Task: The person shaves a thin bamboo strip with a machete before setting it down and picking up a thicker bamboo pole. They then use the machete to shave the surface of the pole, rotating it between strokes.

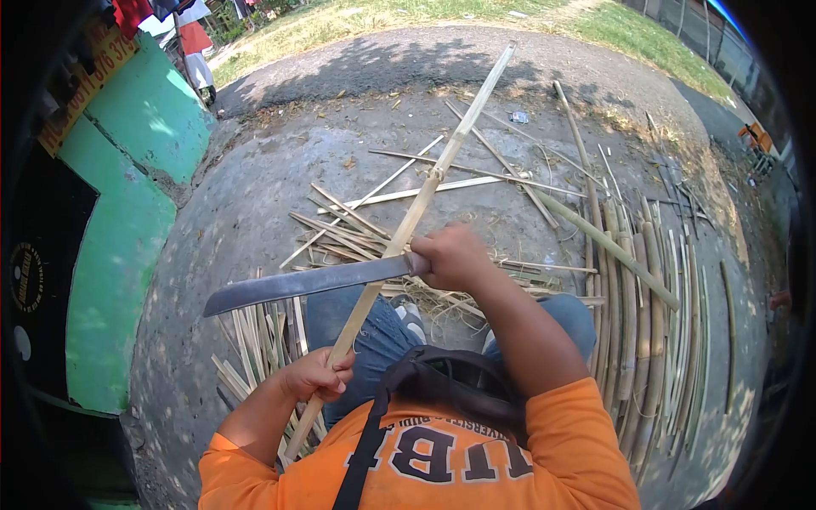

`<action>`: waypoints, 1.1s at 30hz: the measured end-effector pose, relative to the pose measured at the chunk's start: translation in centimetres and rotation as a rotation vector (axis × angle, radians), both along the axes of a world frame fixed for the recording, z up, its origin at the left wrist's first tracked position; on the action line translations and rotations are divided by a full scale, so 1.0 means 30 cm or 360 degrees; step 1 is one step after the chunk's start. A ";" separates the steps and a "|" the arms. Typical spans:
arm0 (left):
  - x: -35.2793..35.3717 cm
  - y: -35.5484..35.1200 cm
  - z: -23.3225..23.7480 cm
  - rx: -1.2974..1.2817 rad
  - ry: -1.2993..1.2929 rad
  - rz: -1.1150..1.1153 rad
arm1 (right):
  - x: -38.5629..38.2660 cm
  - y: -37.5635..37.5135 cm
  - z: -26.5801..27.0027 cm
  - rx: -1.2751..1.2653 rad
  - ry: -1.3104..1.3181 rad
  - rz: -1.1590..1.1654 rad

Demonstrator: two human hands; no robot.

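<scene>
My right hand (452, 257) is closed round the handle of a large machete (310, 282). Its wide grey blade points left and lies across a long pale bamboo strip (406, 225). My left hand (319, 375) grips that strip near its lower end, below the blade. From there the strip slants up and to the right, past a node, to its far tip near the top of the view. Split bamboo pieces (344, 238) lie scattered on the ground beyond my knees, and more thin strips (255, 336) rest beside my left leg.
Bamboo poles and strips (633, 340) lie lengthwise on the concrete ground (229, 212) at the right. One green pole (608, 246) crosses them at a slant. A green wall (127, 246) stands at the left. Grass (646, 42) shows beyond the road.
</scene>
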State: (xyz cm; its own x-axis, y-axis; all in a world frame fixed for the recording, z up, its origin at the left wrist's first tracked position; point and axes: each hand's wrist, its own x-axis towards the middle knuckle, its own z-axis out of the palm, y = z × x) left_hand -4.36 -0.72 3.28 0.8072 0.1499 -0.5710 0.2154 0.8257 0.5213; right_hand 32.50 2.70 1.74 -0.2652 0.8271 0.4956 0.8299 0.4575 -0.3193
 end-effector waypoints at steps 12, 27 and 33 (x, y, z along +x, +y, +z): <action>-0.094 -0.043 0.030 -0.0003 0.0096 0.0054 | 0.184 0.057 -0.049 -0.0190 0.0657 -0.0768; -0.054 -0.023 0.014 0.0086 0.0093 -0.0115 | 0.186 0.003 0.055 -0.0288 0.2360 -0.0117; -0.047 -0.023 0.004 0.0166 0.0159 -0.0263 | 0.236 0.029 0.037 -0.0115 0.2859 -0.0150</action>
State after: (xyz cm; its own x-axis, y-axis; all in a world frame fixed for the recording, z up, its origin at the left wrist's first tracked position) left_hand -5.77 -1.41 3.39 0.7660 0.0826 -0.6376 0.3983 0.7174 0.5715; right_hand 39.58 3.57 2.85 0.5440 0.8369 0.0606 -0.4976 0.3799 -0.7798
